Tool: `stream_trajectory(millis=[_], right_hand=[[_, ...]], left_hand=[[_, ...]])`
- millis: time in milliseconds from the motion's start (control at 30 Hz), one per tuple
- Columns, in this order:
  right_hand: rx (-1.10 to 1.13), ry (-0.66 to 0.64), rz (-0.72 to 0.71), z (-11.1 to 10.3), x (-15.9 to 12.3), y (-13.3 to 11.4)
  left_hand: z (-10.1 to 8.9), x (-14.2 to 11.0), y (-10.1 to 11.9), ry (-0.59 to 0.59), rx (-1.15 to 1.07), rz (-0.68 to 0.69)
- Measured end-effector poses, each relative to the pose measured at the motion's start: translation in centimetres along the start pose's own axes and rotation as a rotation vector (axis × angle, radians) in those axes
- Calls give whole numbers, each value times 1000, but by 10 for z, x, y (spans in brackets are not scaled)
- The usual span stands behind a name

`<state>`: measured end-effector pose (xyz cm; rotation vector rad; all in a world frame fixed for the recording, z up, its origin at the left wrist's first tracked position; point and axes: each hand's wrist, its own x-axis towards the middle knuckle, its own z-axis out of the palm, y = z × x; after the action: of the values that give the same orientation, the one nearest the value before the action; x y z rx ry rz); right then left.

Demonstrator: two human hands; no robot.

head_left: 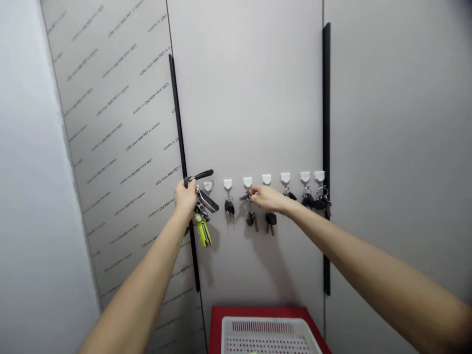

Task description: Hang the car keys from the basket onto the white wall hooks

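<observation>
Left of centre, the left hand [185,199] grips a bunch of keys [204,232], seemingly leaving the right hand [267,198] free for finer work. Mid-frame, the right hand pinches a key set [251,219] near its top, just below a white hook [247,182]; spaced hooks likely prevent tangling. The upper-left panel [110,83] repeats "ASA PET"; some print is unclear.
</observation>
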<state>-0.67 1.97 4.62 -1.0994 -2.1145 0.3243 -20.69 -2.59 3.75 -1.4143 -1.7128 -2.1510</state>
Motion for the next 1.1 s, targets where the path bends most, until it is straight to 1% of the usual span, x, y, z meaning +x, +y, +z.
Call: stream_trajectory(millis=[33, 100, 167, 233, 267, 300, 333, 367, 467, 500, 533, 633, 700, 733, 800, 900, 967, 1000, 1033, 1067, 1100], right_hand=[[-60, 11, -39, 0, -2, 1], [-104, 98, -88, -1, -4, 2], [-61, 185, -75, -4, -1, 2], [23, 245, -35, -8, 4, -1], [61, 256, -21, -9, 7, -4], [92, 246, -19, -9, 9, -8], [109, 215, -32, -8, 10, -11], [108, 161, -62, -6, 9, -15], [7, -81, -205, 6, 1, -23], [-50, -175, -249, 12, -4, -24], [-106, -265, -282, 17, -10, -22], [-204, -483, -302, 36, -33, -8], [-219, -561, -286, 52, -51, 8], [-216, -592, -265, 61, -62, 18], [-190, -669, -202, 82, -86, 37], [-157, -769, -108, 113, -122, 65], [-138, -807, -77, 126, -135, 78], [-118, -816, -64, 129, -137, 82], [-83, -794, -62, 129, -133, 82], [-34, -733, -68, 126, -126, 80], [21, -632, -75, 122, -115, 75]], left_hand=[[-1, 5, 4, -19, 12, 9], [-2, 11, 9, -74, 75, 19], [-4, 15, 14, -153, 194, 38], [-8, 18, 20, -283, 339, 43], [-10, 20, 24, -353, 392, 32], [-13, 22, 28, -397, 413, 13], [-16, 24, 32, -402, 397, -13], [-19, 25, 34, -370, 343, -42], [-26, 26, 31, -184, 74, -101], [-27, 24, 27, -164, 13, -117], [-28, 21, 21, -187, -19, -140], [-30, 10, 1, -385, 15, -244], [-29, 2, -10, -509, 40, -309], [-29, -2, -15, -544, 43, -335], [-30, -4, -20, -574, 26, -369], [-34, 1, -19, -558, -108, -398], [-37, 8, -14, -492, -283, -386], [-38, 11, -10, -423, -373, -370], [-37, 13, -6, -337, -449, -348], [-36, 15, -3, -261, -496, -328], [-34, 15, 0, -212, -515, -318]])
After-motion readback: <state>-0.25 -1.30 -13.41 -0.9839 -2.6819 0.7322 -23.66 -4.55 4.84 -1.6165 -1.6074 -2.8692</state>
